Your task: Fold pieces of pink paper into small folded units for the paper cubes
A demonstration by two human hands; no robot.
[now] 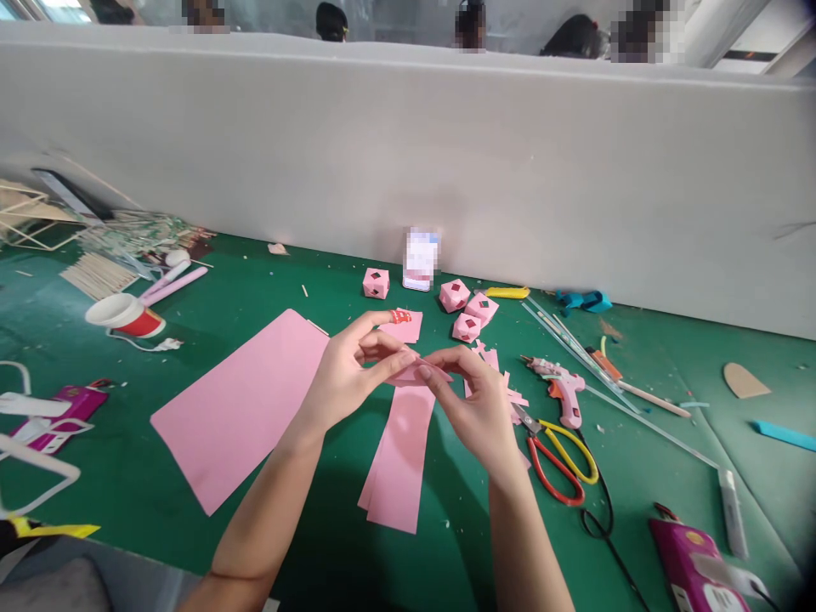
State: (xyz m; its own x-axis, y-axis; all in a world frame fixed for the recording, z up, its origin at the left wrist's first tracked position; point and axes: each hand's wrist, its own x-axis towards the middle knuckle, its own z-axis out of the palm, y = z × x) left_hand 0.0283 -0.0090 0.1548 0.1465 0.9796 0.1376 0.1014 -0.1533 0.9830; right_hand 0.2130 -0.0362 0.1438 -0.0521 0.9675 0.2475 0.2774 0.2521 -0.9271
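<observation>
Between my two hands is a small piece of pink paper (413, 374), held up above the table. My left hand (357, 365) pinches its left end; a red patterned band wraps one fingertip. The right end is pinched by the thumb and fingers of my right hand (468, 399). Below lie overlapping pink paper strips (401, 459), and a small pink piece (408, 327) sits just behind my fingers. To the left rests a large pink sheet (248, 408). Pink paper scraps (510, 391) lie partly hidden behind my right hand.
Several folded pink paper boxes (455, 295) stand near a propped phone (421, 259). On the right are scissors (561, 459), a pink glue gun (561, 387), clear glue sticks (574, 348) and a yellow cutter (507, 292). A paper cup (127, 314) and wooden sticks (99, 274) are left.
</observation>
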